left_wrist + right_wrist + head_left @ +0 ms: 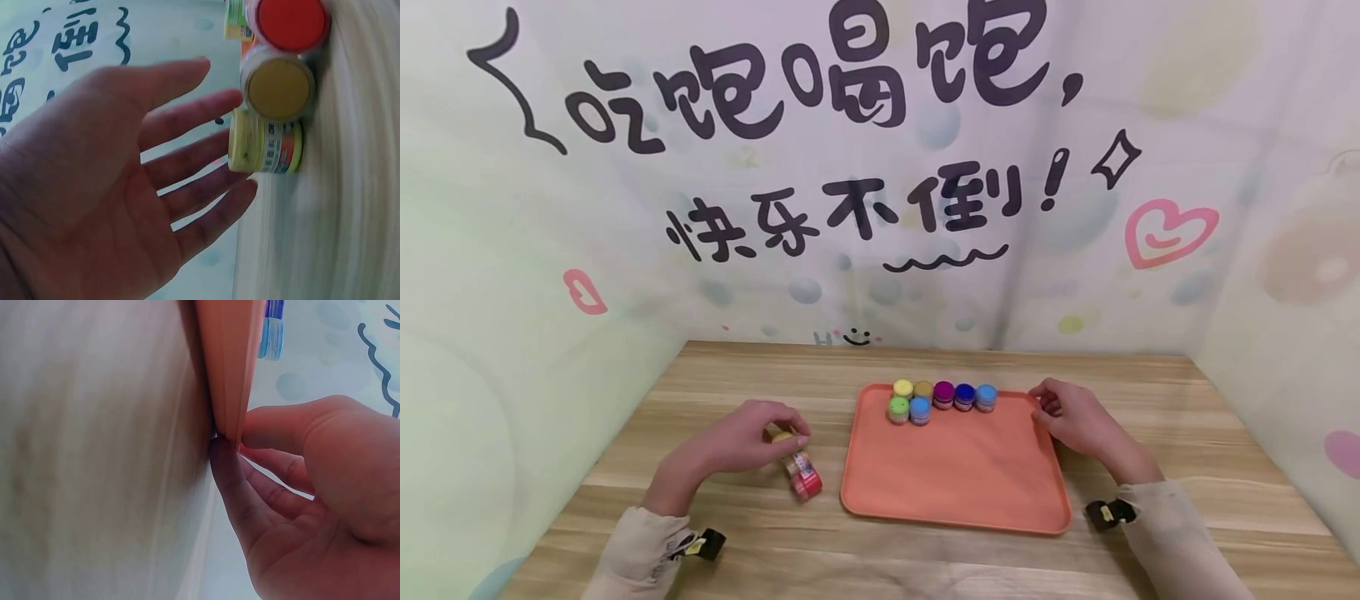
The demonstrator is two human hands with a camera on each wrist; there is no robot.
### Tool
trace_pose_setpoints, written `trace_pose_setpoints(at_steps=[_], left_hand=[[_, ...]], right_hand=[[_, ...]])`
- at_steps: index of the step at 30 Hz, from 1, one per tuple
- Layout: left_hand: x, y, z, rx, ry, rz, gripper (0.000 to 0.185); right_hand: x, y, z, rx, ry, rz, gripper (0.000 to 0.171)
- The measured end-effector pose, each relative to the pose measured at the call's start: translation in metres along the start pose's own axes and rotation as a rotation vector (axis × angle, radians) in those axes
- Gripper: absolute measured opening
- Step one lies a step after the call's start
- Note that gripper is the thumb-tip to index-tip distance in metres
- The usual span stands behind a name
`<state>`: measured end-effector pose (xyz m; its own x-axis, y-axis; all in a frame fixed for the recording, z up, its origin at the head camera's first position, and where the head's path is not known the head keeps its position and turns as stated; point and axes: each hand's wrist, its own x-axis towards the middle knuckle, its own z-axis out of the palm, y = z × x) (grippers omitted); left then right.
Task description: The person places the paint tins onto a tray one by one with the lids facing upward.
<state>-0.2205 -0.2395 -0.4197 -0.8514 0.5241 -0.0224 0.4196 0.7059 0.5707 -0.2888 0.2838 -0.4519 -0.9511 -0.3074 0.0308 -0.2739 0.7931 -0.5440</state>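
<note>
while three small paint pots (799, 467) lie in a row on the wooden surface (760, 533) at nine o'clock of the orange tray (955, 475), the left hand (741, 437) rests over them, fingers straight, touching the yellow one. the right hand (1075, 417) pinches the tray's three o'clock rim. seven pots (942, 398) stand at the tray's twelve o'clock edge.

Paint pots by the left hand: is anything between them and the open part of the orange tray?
Nothing visible. The pots lie on the table beside the left hand, just left of the tray. Its near half is bare; seven pots sit along the far edge.
</note>
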Motion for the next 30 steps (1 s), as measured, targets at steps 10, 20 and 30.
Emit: trace_pose_setpoints(at_steps=[10, 20, 30], left_hand=[[0.0015, -0.0057, 0.0003, 0.029, 0.015, 0.02, 0.009], [0.0029, -0.0014, 0.0021, 0.026, 0.036, -0.03, 0.019], [0.0063, 0.002, 0.0034, 0.0, 0.087, 0.007, 0.023]], right_hand=[[-0.0008, -0.0001, 0.0009, 0.002, 0.002, -0.002, 0.029], [0.0003, 0.0002, 0.0017, 0.003, 0.003, -0.006, 0.029], [-0.0004, -0.0011, 0.0009, 0.001, 0.001, -0.005, 0.029]])
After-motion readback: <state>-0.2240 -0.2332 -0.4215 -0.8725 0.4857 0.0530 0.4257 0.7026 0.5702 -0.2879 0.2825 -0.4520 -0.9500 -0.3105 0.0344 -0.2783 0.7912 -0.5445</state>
